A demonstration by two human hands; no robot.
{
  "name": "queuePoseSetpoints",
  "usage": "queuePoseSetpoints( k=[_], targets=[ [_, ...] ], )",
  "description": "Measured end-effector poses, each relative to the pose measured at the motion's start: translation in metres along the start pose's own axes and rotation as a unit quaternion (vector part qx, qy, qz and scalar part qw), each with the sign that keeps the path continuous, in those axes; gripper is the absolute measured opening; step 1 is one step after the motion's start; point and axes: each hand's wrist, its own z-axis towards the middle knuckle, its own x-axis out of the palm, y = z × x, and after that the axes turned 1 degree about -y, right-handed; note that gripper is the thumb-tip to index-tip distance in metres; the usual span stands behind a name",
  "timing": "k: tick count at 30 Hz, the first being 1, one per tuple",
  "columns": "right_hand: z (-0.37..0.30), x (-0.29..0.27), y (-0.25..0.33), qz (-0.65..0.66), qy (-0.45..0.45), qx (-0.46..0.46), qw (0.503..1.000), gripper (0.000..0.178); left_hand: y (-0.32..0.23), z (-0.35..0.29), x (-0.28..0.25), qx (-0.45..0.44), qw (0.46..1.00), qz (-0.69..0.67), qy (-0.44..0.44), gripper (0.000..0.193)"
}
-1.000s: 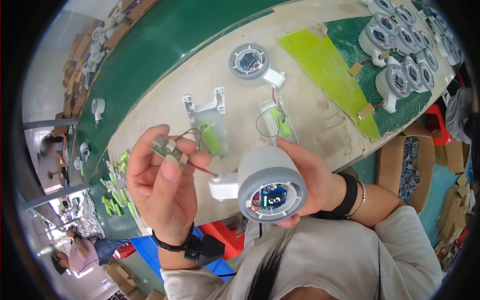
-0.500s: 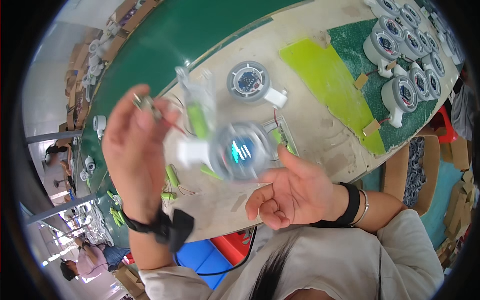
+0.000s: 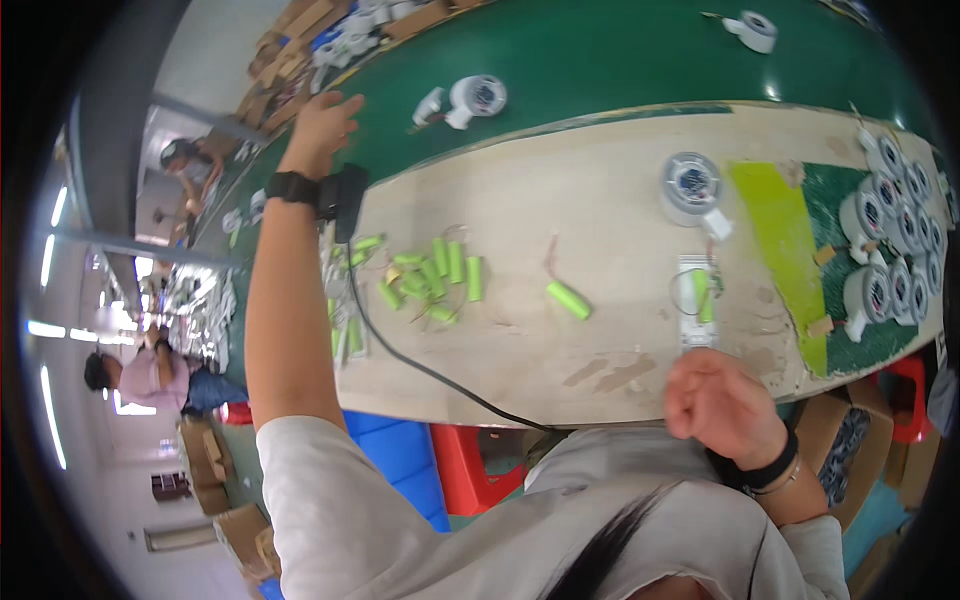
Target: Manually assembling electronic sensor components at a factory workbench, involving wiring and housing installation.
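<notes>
My left arm reaches far out over the green surface, and my left hand [image 3: 325,128] is open with its fingers apart and nothing visible in them. Right of it on the green surface lies a round white-and-grey device [image 3: 478,97], with a small white piece [image 3: 430,105] beside it. My right hand [image 3: 722,402], slightly blurred, hovers at the near edge of the worktable, fingers loosely bent and holding nothing visible. Just beyond it lies a white tray-like part [image 3: 699,325] with a green battery cell [image 3: 704,295] on it. A second round device [image 3: 691,188] stands farther back.
Several wired green cells [image 3: 430,275] lie left of centre; a single cell [image 3: 569,299] lies mid-table. Several finished-looking devices [image 3: 880,215] crowd the dark green mat at right. A black cable [image 3: 430,368] crosses the near left. Another device [image 3: 755,32] lies far back.
The device with the lit display is no longer between my hands. My left hand has let go of the wire end and moved far outward. My right hand has drawn back right; the view has shifted.
</notes>
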Motion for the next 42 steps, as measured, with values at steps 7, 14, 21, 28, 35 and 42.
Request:
queuePoseSetpoints(
  k=[7, 14, 21, 28, 35, 42],
  targets=[
    [-0.004, 0.004, -0.002, -0.063, -0.039, -0.017, 0.997, 0.040, 0.117, -0.068, -0.096, 0.127, 0.970, 0.174, 0.113, 0.023],
    [0.009, 0.026, -0.013, -0.143, -0.054, 0.044, 0.987, 0.034, 0.152, -0.080, -0.051, 0.166, 0.950, 0.260, -0.037, 0.022],
    [0.007, 0.028, -0.023, -0.142, -0.087, 0.016, 0.986, 0.028, 0.207, -0.039, -0.067, 0.131, 0.963, 0.224, -0.069, 0.029],
    [0.020, 0.031, -0.023, -0.163, -0.101, 0.039, 0.981, 0.025, 0.192, -0.052, -0.086, 0.123, 0.988, -0.015, -0.090, 0.025],
    [0.020, 0.032, -0.027, -0.196, -0.103, 0.032, 0.975, 0.023, 0.087, -0.126, -0.087, 0.213, 0.947, -0.225, -0.089, 0.020],
    [0.021, 0.051, -0.004, -0.426, -0.113, -0.140, 0.887, 0.023, -0.017, -0.240, 0.016, 0.382, 0.851, -0.212, 0.291, 0.010]
  ],
)
